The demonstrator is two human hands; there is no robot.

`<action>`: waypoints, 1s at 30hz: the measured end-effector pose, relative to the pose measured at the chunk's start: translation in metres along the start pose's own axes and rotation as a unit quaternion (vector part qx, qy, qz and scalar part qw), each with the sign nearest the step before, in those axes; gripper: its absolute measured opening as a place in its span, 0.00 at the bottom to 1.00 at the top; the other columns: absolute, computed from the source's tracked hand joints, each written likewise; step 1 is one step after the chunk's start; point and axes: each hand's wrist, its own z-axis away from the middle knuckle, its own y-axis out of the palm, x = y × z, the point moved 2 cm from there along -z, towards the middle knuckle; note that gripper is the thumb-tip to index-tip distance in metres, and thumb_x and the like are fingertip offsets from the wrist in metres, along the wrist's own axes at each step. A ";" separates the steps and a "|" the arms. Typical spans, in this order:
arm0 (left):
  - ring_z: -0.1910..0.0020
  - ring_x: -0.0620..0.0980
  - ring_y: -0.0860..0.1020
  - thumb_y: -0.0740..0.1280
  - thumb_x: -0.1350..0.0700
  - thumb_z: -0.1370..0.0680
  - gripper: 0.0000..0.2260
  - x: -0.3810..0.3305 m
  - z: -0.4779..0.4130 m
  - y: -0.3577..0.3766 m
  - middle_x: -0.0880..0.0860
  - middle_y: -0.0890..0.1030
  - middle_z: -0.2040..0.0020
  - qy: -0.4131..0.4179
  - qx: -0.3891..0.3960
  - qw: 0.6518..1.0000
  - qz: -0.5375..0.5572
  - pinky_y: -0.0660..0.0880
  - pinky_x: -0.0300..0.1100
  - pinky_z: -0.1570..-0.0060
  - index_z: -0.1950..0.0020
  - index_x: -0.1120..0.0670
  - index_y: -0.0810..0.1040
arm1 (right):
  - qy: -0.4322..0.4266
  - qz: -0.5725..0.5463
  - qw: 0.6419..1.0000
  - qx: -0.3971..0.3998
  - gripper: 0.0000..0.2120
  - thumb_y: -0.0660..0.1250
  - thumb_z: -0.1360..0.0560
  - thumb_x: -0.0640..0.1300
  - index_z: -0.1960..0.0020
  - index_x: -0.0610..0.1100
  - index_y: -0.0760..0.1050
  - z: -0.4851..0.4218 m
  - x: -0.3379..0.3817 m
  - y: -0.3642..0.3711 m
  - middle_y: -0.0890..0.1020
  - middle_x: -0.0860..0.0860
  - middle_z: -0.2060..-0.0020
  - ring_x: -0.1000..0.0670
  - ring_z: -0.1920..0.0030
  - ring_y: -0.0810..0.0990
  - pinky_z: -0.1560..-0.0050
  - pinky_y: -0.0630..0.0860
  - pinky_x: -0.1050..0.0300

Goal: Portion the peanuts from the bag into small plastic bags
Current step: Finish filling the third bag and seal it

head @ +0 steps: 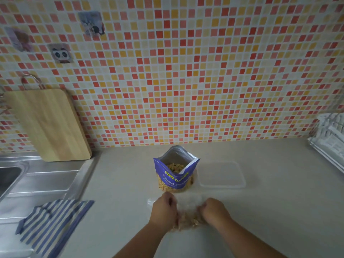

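Nearest to me, the left hand (163,211) and the right hand (214,211) hold a small plastic bag (186,202) between them, low over the pale, smooth surface (121,183). Their fingers (172,202) curl inward and grip its thin, crinkly film on either side. It is too blurred to tell exactly how each fingertip lies. A heap of tan peanuts (188,222) sits in the bag's near end, so I'd judge this portion is filled and is being gathered or closed. The next move likely calls for sealing the mouth without letting nuts spill, then setting it aside.

To the left lies a soft blue-and-white striped cloth (54,224). Just beyond the hands stands the blue foil peanut bag (176,175), upright, mouth open, still well stocked. A flat, clear rectangular lid (222,175) lies right beside it. Further left is a steel sink (11,175). A wooden cutting board (46,125) leans on the glossy mosaic wall (204,81).
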 end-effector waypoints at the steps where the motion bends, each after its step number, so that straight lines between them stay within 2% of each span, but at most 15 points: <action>1: 0.62 0.58 0.81 0.58 0.59 0.24 0.09 0.001 -0.003 0.002 0.57 0.82 0.63 0.003 -0.003 1.000 -0.025 0.78 0.51 0.58 0.64 0.49 0.69 | -0.001 -0.014 1.000 -0.007 0.14 0.64 0.26 0.49 0.46 0.42 0.78 -0.001 0.000 0.003 0.81 0.44 0.43 0.44 0.40 0.78 0.45 0.73 0.59; 3: 0.61 0.56 0.78 0.58 0.61 0.25 0.12 0.004 -0.006 0.004 0.55 0.79 0.61 0.014 -0.010 0.997 -0.069 0.75 0.47 0.57 0.65 0.47 0.66 | -0.015 -0.063 0.998 -0.024 0.05 0.63 0.26 0.45 0.56 0.45 0.76 -0.004 -0.003 0.004 0.83 0.44 0.50 0.44 0.45 0.79 0.51 0.72 0.59; 4: 0.59 0.54 0.76 0.58 0.61 0.24 0.12 0.002 -0.006 0.004 0.53 0.77 0.60 0.027 -0.012 0.995 -0.095 0.72 0.44 0.56 0.64 0.47 0.66 | -0.019 -0.104 0.994 -0.029 0.04 0.64 0.27 0.44 0.61 0.46 0.73 -0.007 -0.006 0.005 0.82 0.45 0.56 0.44 0.49 0.80 0.54 0.71 0.59; 7: 0.55 0.50 0.75 0.62 0.60 0.24 0.05 0.001 -0.005 0.002 0.51 0.73 0.53 0.071 -0.022 0.989 -0.128 0.64 0.34 0.56 0.50 0.51 0.74 | -0.043 -0.238 0.969 -0.038 0.08 0.69 0.30 0.41 0.67 0.44 0.74 -0.009 -0.014 0.002 0.77 0.47 0.69 0.47 0.61 0.76 0.60 0.68 0.57; 9: 0.56 0.46 0.73 0.66 0.57 0.25 0.11 0.003 -0.006 0.002 0.48 0.71 0.50 0.094 -0.029 0.989 -0.111 0.65 0.31 0.53 0.43 0.54 0.75 | -0.061 -0.313 0.947 -0.038 0.07 0.72 0.35 0.43 0.68 0.43 0.76 -0.006 -0.014 -0.003 0.74 0.50 0.73 0.49 0.66 0.72 0.62 0.67 0.57; 11: 0.56 0.42 0.73 0.69 0.55 0.26 0.11 -0.003 -0.003 -0.002 0.44 0.72 0.51 0.146 -0.044 0.986 -0.072 0.69 0.28 0.53 0.44 0.50 0.77 | -0.072 -0.368 0.927 -0.030 0.09 0.71 0.41 0.47 0.69 0.42 0.76 -0.002 -0.011 -0.007 0.72 0.52 0.76 0.51 0.69 0.69 0.62 0.66 0.57; 13: 0.55 0.40 0.75 0.71 0.54 0.27 0.09 -0.014 0.005 -0.007 0.39 0.75 0.52 0.174 -0.036 0.984 -0.016 0.71 0.27 0.58 0.50 0.43 0.77 | -0.091 -0.393 0.915 -0.012 0.09 0.69 0.42 0.47 0.68 0.41 0.76 0.004 -0.004 -0.011 0.73 0.49 0.75 0.50 0.69 0.70 0.62 0.67 0.56; 15: 0.57 0.40 0.77 0.72 0.55 0.27 0.09 -0.020 0.011 -0.012 0.42 0.80 0.55 0.164 -0.025 0.984 0.057 0.72 0.29 0.59 0.56 0.41 0.77 | -0.118 -0.412 0.903 0.011 0.08 0.69 0.41 0.47 0.68 0.41 0.76 0.010 0.003 -0.014 0.76 0.45 0.71 0.49 0.67 0.72 0.63 0.69 0.57; 17: 0.60 0.40 0.78 0.72 0.57 0.27 0.08 -0.023 0.015 -0.016 0.46 0.82 0.61 0.150 -0.036 0.981 0.115 0.73 0.33 0.58 0.59 0.43 0.79 | -0.141 -0.430 0.891 0.030 0.08 0.68 0.40 0.45 0.67 0.41 0.76 0.018 0.010 -0.017 0.79 0.44 0.69 0.50 0.67 0.73 0.64 0.71 0.58; 21: 0.66 0.40 0.77 0.71 0.59 0.26 0.06 -0.029 0.024 -0.027 0.45 0.82 0.66 0.150 -0.049 0.971 0.178 0.73 0.31 0.61 0.61 0.49 0.82 | -0.186 -0.432 0.882 0.032 0.17 0.71 0.43 0.50 0.62 0.37 0.75 0.030 0.019 -0.019 0.79 0.48 0.67 0.51 0.64 0.74 0.61 0.72 0.59; 24: 0.68 0.38 0.76 0.71 0.62 0.27 0.08 -0.034 0.031 -0.036 0.49 0.82 0.67 0.178 -0.062 0.963 0.192 0.71 0.28 0.64 0.62 0.50 0.82 | -0.250 -0.378 0.891 -0.023 0.11 0.71 0.39 0.44 0.58 0.48 0.76 0.040 0.029 -0.028 0.79 0.59 0.68 0.58 0.65 0.74 0.59 0.72 0.65; 26: 0.68 0.39 0.76 0.71 0.64 0.27 0.09 -0.038 0.034 -0.041 0.51 0.82 0.66 0.200 -0.061 0.958 0.195 0.71 0.27 0.65 0.63 0.50 0.82 | -0.314 -0.315 0.892 -0.085 0.10 0.72 0.36 0.44 0.58 0.56 0.76 0.048 0.038 -0.039 0.80 0.63 0.61 0.63 0.59 0.75 0.55 0.70 0.72; 28: 0.68 0.40 0.76 0.71 0.63 0.27 0.08 -0.041 0.036 -0.044 0.52 0.82 0.65 0.221 -0.057 0.956 0.185 0.71 0.29 0.65 0.62 0.50 0.83 | -0.372 -0.224 0.890 -0.140 0.03 0.69 0.34 0.52 0.61 0.57 0.76 0.053 0.047 -0.046 0.79 0.68 0.57 0.66 0.52 0.72 0.52 0.66 0.76; 30: 0.68 0.41 0.75 0.72 0.60 0.27 0.07 -0.042 0.036 -0.047 0.52 0.81 0.66 0.242 -0.062 0.956 0.156 0.71 0.30 0.66 0.62 0.49 0.83 | -0.414 -0.148 0.881 -0.176 0.05 0.66 0.32 0.53 0.58 0.55 0.75 0.053 0.052 -0.048 0.77 0.67 0.64 0.69 0.53 0.70 0.51 0.64 0.76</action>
